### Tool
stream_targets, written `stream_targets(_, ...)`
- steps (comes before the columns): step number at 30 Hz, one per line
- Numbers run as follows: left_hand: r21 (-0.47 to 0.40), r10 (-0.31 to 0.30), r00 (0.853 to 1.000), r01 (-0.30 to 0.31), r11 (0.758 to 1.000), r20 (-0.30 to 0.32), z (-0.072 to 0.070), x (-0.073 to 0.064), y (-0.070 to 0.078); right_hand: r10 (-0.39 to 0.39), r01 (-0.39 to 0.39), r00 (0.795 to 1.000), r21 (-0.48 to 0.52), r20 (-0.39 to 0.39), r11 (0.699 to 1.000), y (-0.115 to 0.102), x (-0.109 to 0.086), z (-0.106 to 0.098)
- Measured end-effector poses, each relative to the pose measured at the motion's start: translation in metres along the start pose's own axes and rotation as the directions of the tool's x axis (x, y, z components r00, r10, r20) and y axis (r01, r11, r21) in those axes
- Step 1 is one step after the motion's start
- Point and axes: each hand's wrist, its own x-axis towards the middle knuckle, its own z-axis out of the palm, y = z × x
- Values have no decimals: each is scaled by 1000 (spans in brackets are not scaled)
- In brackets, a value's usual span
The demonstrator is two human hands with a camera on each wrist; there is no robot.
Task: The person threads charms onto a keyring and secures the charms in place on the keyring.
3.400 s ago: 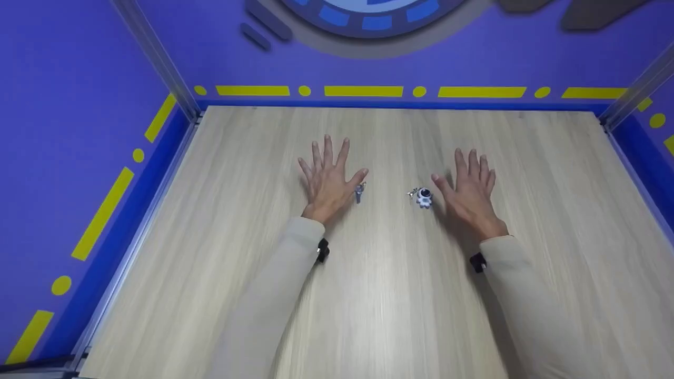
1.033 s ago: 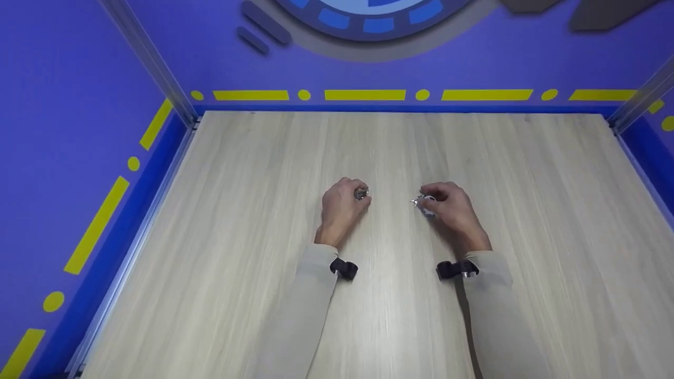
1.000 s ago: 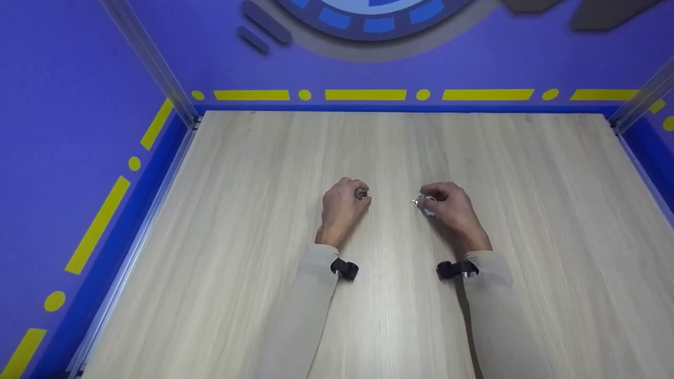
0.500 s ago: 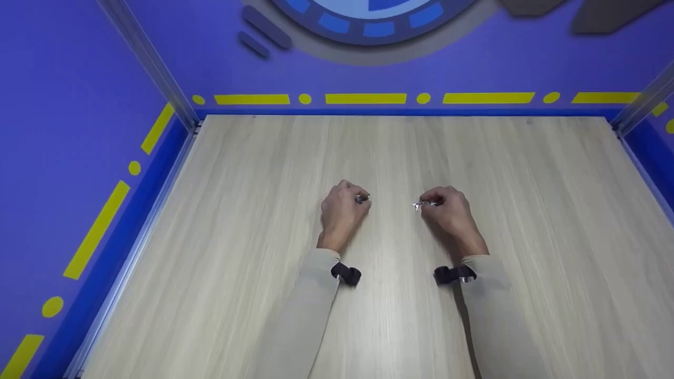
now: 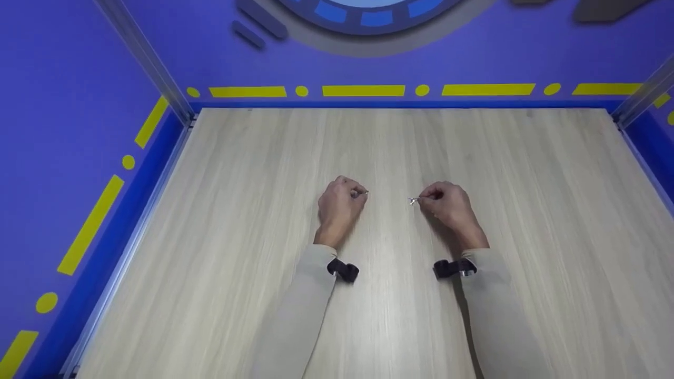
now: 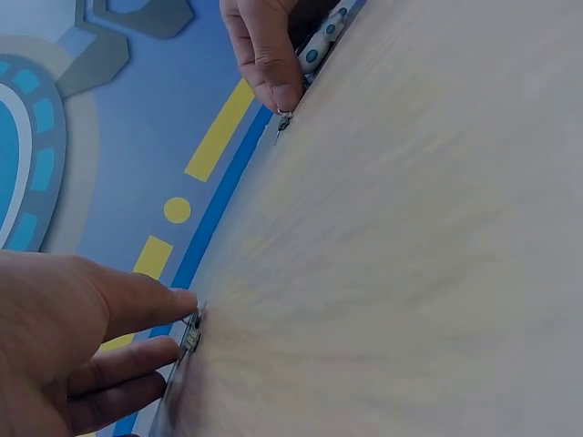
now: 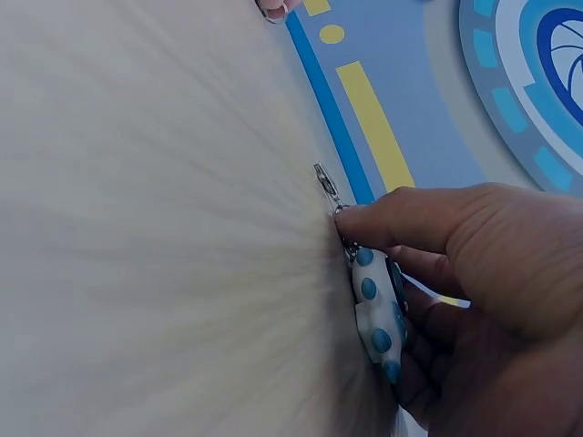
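My left hand (image 5: 338,209) pinches a small metal key (image 6: 191,335) between thumb and fingertips, low over the tabletop. Most of that key is hidden by the fingers in the head view; a thin ring (image 7: 275,15) shows at its end in the right wrist view. On the other side, my right hand (image 5: 452,211) holds an astronaut keychain by its metal links. The white and blue astronaut figure (image 7: 375,305) hangs under the fingers, and the silver clasp (image 7: 326,180) sticks out past the thumb, toward the left hand. A gap separates the two hands.
The wood-grain tabletop (image 5: 379,295) extends all around both hands. Blue panels with yellow marks (image 5: 363,91) stand at the back and sides. Each wrist wears a black camera mount (image 5: 343,269).
From lying flat on the table beside spread hands, the key and the keychain have come into the fingers. Over the last second, the right fingers have moved onto the links and the clasp turned leftward.
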Motion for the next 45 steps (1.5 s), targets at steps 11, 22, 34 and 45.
stream_targets(11, -243, 134, 990, -118, 963, 51, 2, -8, 1, 16, 4, 998, 294, -65, 956, 18, -10, -10)
stream_targets(22, -547, 56, 998, -35, 836, 22, -2, -16, 7, -55, 70, 998, 570, -44, 819, 11, -15, 1)
stream_targets(34, -712, 78, 987, 47, 701, 142, -3, -20, 10, -107, 105, 994, 656, -36, 748, -7, -19, 17)
stream_targets(45, -803, 175, 967, 45, 595, 184, 2, -23, 17, -174, 137, 985, 686, -14, 715, -15, -22, 27)
